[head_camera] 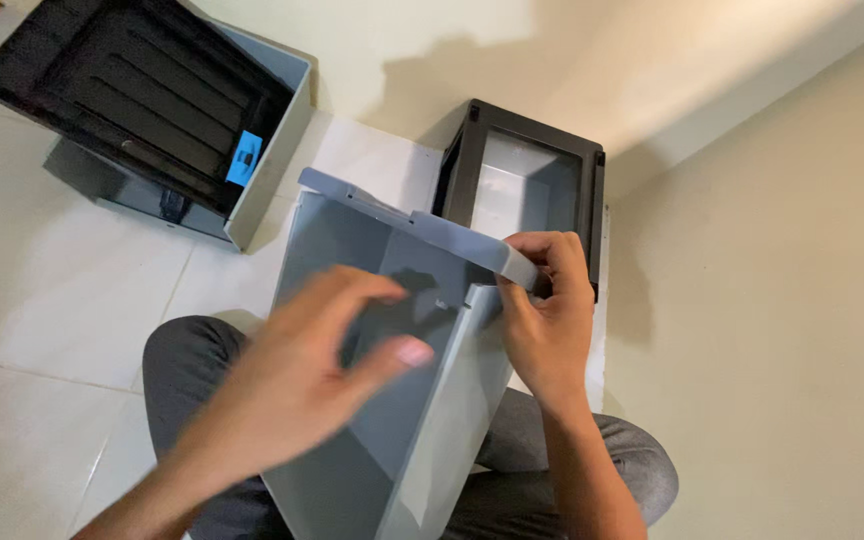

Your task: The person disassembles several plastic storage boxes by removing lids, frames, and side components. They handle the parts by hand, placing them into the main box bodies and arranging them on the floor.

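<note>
Our right hand [550, 310] pinches the far rim of the grey plastic rectangular bin [402, 400]; our left hand [297, 385], grip apart, hovers near. We'd steady the bin's near wall.

Wall [772, 250] hems the right; bare floor [42, 300] lies left
</note>
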